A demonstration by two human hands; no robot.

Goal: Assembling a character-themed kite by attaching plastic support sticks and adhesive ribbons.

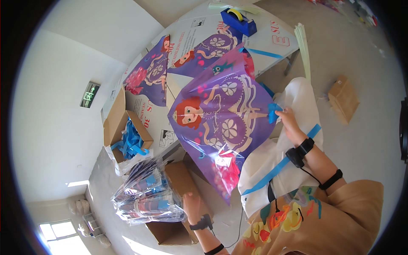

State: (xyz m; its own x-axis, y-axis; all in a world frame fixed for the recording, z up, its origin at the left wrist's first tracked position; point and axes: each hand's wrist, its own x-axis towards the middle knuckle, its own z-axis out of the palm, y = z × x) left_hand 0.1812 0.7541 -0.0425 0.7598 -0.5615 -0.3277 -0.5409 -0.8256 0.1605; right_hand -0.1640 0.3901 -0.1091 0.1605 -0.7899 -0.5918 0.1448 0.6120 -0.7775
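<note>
A purple kite (229, 114) printed with a red-haired princess figure spreads out in front of me, partly over the table edge. My right hand (289, 122) is closed at its right side, pinching a bundle of blue ribbon (274, 112). Lower left, my left hand (192, 206) is at the right edge of a stack of clear plastic packets (146, 193), its fingers curled against one packet's edge and partly hidden. White cloth (293, 140) covers my lap, with a blue strip (265, 174) across it.
More printed kites (153, 72) lie on the table (191, 27). A blue tape dispenser (240, 23) stands at its far end, beside pale thin strips (302, 49). An open carton (114, 117) holds blue ribbons. Another carton (182, 172) stands below the packets; a brown box (343, 100) is on the floor.
</note>
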